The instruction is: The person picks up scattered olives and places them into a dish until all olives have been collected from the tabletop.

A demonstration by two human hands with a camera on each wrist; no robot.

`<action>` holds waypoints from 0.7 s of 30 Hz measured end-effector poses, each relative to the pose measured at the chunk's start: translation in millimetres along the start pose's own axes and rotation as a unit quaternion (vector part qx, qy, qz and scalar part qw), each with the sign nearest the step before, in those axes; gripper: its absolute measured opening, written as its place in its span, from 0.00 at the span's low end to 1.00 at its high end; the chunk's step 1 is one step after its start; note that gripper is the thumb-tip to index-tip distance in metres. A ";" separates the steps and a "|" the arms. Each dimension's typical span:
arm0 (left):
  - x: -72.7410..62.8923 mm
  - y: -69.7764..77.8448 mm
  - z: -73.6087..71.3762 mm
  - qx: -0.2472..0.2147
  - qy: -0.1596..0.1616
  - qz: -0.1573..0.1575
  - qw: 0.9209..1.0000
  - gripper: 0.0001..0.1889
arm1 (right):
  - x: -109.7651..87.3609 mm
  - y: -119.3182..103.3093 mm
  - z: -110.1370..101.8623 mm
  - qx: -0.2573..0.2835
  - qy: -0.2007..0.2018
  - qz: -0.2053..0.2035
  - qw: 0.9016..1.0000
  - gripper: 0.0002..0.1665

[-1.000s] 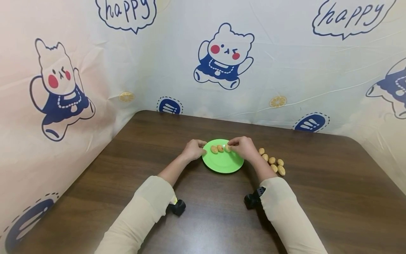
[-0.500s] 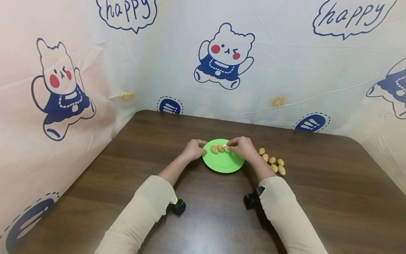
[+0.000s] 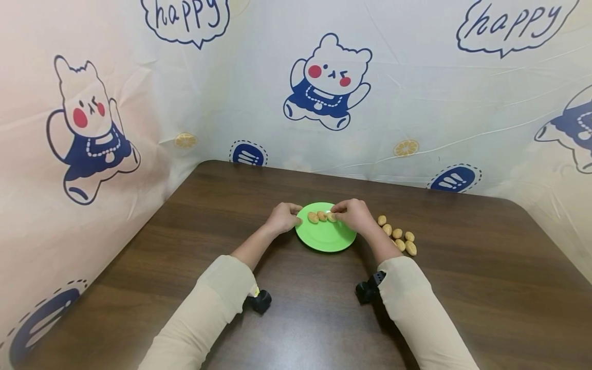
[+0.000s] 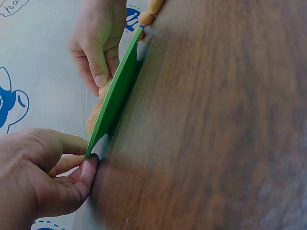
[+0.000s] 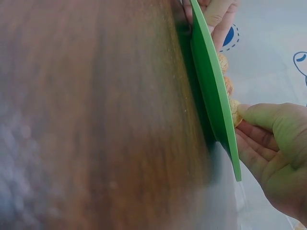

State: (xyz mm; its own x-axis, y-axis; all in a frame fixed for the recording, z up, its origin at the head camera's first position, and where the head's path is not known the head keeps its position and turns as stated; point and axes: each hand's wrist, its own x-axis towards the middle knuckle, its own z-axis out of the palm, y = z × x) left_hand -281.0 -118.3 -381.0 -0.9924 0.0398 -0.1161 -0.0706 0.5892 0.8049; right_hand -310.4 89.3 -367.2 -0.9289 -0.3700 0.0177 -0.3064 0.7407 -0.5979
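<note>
Three rough-shelled nuts (image 3: 321, 216) line up on the green plate (image 3: 325, 239), between the person's two hands. The right hand (image 3: 353, 213) has thumb and fingertips pinched together on the end nut (image 5: 234, 109), the one nearest it; the other two run from those fingertips toward the left hand (image 3: 281, 220), which is clamped on the rim at the opposite side. Whether the pinched nut bears on the plate cannot be told, nor can its long axis, half covered by fingers.

Behind the right fingertips, a loose group (image 3: 397, 233) of at least six more nuts lies on the table (image 3: 305, 298), just beside the right wrist, on its outer side and nearer the person; the forearm (image 3: 384, 246) partly hides one. The right hand is much the nearer; the left has the whole plate in between. By that judgement, reaching another nut would call for the right hand to release, then swing outward and back. The long axes there point various ways, so the pinch might need turning for each.
</note>
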 end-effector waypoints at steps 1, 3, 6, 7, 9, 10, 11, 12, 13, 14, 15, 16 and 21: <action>0.5 -0.4 0.1 0.000 0.000 0.001 1.000 0.23 | 0.1 0.1 0.1 0.000 0.000 0.000 1.000 0.12; 0.9 -1.0 0.2 0.000 0.001 0.001 1.000 0.23 | 0.6 0.1 0.4 0.001 -0.001 0.002 1.000 0.12; 1.5 -1.9 0.4 0.000 0.002 0.002 1.000 0.23 | 1.0 0.1 0.5 -0.002 0.000 0.001 1.000 0.12; 1.6 -2.0 0.6 -0.001 0.001 0.002 1.000 0.23 | 0.9 0.1 0.4 -0.003 0.001 0.001 1.000 0.12; 1.5 -1.7 0.9 -0.002 0.000 0.002 1.000 0.23 | 0.5 -0.1 -0.1 -0.006 0.003 0.000 1.000 0.12; 1.4 -1.5 1.1 -0.002 -0.001 0.002 1.000 0.23 | 0.0 -0.3 -0.5 -0.006 0.003 0.000 1.000 0.12; 1.2 -1.3 1.3 -0.003 -0.001 0.001 1.000 0.23 | -0.6 -0.7 -0.9 -0.006 0.004 0.000 1.000 0.12; 1.0 -1.1 1.4 -0.004 -0.002 0.001 1.000 0.23 | -1.2 -1.1 -1.3 -0.006 0.004 0.000 1.000 0.12; 1.1 -1.2 1.3 -0.005 -0.002 0.001 1.000 0.23 | -1.6 -1.5 -1.7 -0.005 0.005 0.000 1.000 0.12; 0.8 -1.0 1.1 -0.005 -0.002 0.001 1.000 0.23 | -2.0 -1.9 -2.1 -0.004 0.005 0.000 1.000 0.12; 0.6 -0.8 0.9 -0.005 -0.002 0.001 1.000 0.23 | -2.3 -2.3 -2.6 -0.004 0.005 0.000 1.000 0.13; 0.3 -0.6 0.7 -0.005 -0.002 0.001 1.000 0.23 | -2.5 -2.6 -3.0 -0.004 0.005 -0.001 1.000 0.13; -0.2 0.3 0.1 -0.007 0.001 0.003 1.000 0.23 | -3.0 -3.1 -5.1 -0.014 0.004 -0.007 1.000 0.13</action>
State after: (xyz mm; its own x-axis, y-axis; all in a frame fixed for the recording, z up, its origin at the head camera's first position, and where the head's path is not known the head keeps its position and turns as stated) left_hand -280.8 -118.0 -380.9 -0.9930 0.0426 -0.1099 -0.0653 0.5774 0.8139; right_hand -307.7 91.0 -361.3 -0.9261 -0.3758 0.0330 -0.3252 0.7510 -0.5747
